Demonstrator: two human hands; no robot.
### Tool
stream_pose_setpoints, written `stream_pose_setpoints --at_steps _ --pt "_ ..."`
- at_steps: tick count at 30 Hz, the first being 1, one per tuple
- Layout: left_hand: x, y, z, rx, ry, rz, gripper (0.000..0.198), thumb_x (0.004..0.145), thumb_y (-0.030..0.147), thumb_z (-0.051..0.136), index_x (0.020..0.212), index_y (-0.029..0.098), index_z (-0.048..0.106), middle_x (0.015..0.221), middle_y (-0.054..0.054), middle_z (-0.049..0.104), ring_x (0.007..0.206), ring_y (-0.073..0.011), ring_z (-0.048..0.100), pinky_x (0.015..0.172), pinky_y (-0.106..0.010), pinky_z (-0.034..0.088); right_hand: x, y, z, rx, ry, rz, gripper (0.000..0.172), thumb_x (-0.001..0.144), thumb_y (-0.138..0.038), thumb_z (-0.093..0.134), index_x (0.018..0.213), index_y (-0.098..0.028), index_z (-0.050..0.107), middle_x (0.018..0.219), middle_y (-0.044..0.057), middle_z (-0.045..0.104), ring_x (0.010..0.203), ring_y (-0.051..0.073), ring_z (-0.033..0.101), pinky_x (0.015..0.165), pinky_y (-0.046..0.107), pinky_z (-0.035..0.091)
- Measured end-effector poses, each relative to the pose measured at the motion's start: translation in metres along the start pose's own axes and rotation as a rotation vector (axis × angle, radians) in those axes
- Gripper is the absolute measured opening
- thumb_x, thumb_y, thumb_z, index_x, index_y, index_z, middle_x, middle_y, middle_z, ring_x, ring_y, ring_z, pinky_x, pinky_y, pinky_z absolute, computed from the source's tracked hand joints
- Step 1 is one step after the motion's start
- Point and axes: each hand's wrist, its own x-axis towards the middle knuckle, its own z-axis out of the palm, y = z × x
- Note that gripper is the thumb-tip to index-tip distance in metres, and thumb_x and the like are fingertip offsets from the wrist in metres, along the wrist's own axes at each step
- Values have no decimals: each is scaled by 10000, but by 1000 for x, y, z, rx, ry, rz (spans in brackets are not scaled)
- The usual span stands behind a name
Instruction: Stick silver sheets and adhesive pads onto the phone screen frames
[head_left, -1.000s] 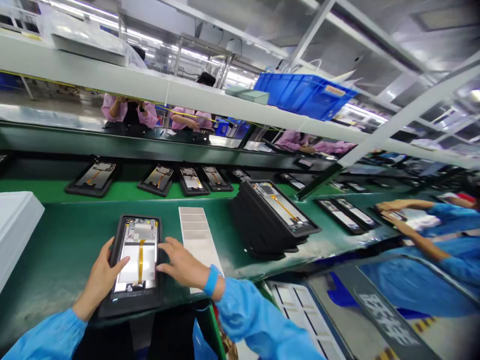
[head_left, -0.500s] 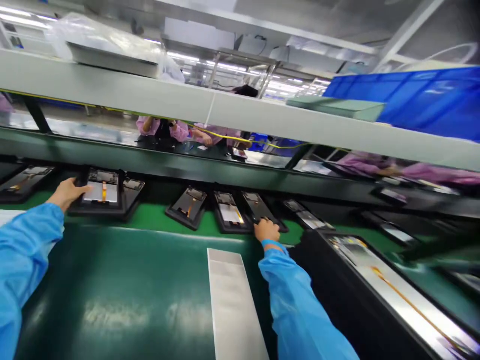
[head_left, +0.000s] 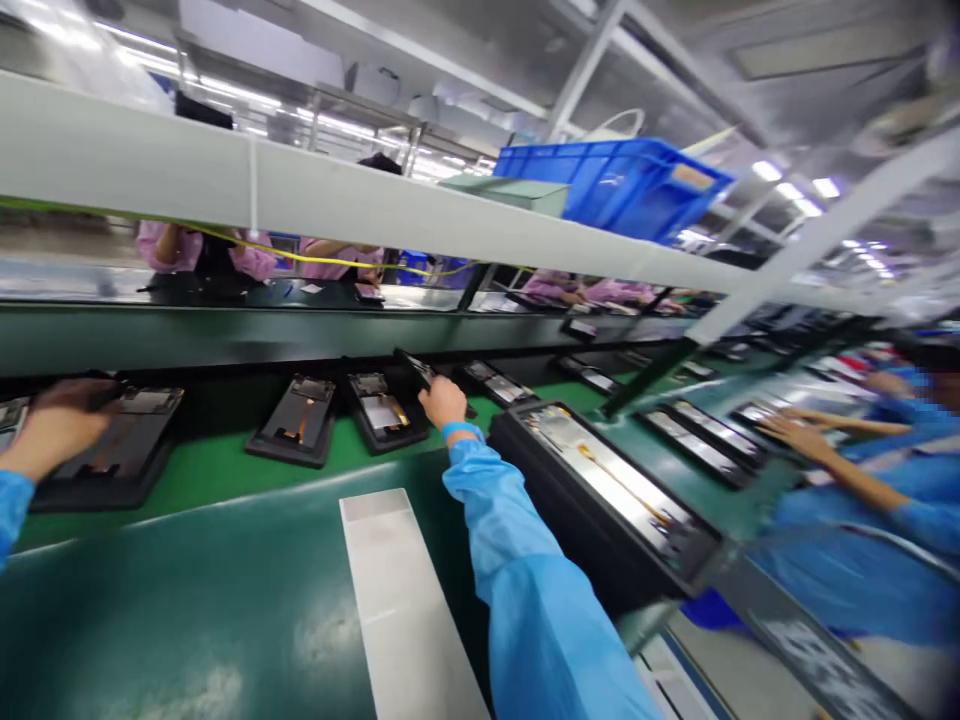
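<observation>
My right hand (head_left: 442, 402) reaches onto the green conveyor belt (head_left: 217, 440) and grips a tilted, black-framed tablet (head_left: 414, 368) by its edge. My left hand (head_left: 60, 425), blurred, lies at the far left on another black-framed tablet (head_left: 127, 430). Whether its fingers grip that tablet is unclear. Between my hands, two more open-backed tablets (head_left: 294, 420) (head_left: 379, 412) lie on the belt, showing boards and orange flex cables. A stack of such tablets (head_left: 607, 490) stands to the right of my right arm.
A long white strip (head_left: 405, 600) lies on the dark green bench (head_left: 187, 610). A co-worker's hands (head_left: 795, 430) work on tablets at the right. A white shelf (head_left: 300, 190) above the belt carries a blue crate (head_left: 615, 185). Pink-sleeved people (head_left: 202, 250) sit beyond it.
Both hands have left the near tablet and reached forward to the belt. My right hand has raised a tablet at a tilt. The view has swung left and back.
</observation>
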Motion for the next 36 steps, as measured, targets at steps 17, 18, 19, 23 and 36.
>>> stream_pose_setpoints --at_steps 17,18,19,23,36 --pt "-340 82 34 -1065 -475 -447 526 657 434 802 1084 203 599 937 -68 739 821 -246 718 715 -363 579 -443 -8 -144 541 -52 -822 204 927 -327 635 1116 -259 601 1002 100 675 883 282 609 731 431 504" --pt "-347 59 25 -1022 -519 -485 511 666 437 791 1083 211 600 924 -70 740 798 -253 722 702 -375 582 -453 15 -150 542 -91 -799 171 930 -319 629 1093 -273 607 969 84 687 868 271 625 715 409 509" --pt "-351 38 15 -982 -557 -506 498 682 443 774 1089 215 598 930 -77 740 798 -262 724 706 -391 584 -460 38 -154 516 -120 -759 101 943 -305 605 1043 -289 615 915 69 692 832 261 639 687 391 506" --pt "-360 -24 -7 -599 -438 -319 541 733 450 692 1185 170 594 1086 -147 699 1042 -327 674 894 -476 546 -467 108 -144 424 -158 -544 151 977 -293 509 870 -288 615 764 38 673 664 228 645 602 352 477" --pt "-433 88 72 -23 -509 994 505 926 115 446 1405 265 512 1516 -105 474 1448 -287 351 1173 -597 219 -401 60 -28 576 -382 -475 104 859 -118 607 916 -181 667 891 36 658 810 174 641 795 300 502"
